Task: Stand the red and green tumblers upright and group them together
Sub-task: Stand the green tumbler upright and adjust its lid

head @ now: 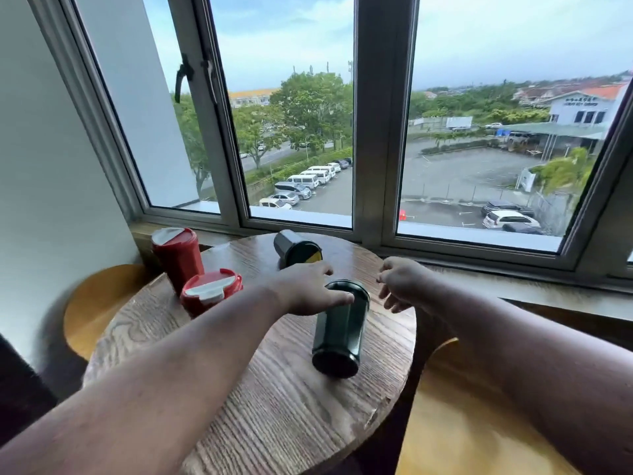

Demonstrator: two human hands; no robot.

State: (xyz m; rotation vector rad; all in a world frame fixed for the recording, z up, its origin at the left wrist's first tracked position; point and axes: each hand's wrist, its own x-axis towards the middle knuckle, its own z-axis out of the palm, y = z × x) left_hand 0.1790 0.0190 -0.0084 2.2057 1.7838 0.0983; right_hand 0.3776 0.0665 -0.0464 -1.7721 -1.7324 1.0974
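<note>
Now my left hand [310, 289] touches near green tumbler [340, 329], fingers straight. Right hand [400, 284] loosely curled, holds nothing. Next: grab, stand it up by red tumblers [191, 269].

A round wooden bench [274, 423] stands under a grey-framed window [371, 132], with yellow stools [99, 303] off its left and right edges and a car park [462, 180] outside.

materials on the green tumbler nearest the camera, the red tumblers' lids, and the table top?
Near green tumbler: dark, glossy, faceted sides with sheen; likely plastic or coated metal, can't tell which. Red tumblers' lids: red with white inserts, smooth moulded look, probably plastic. Table top: wood or wood veneer, visible grain, matte brown finish.
</note>
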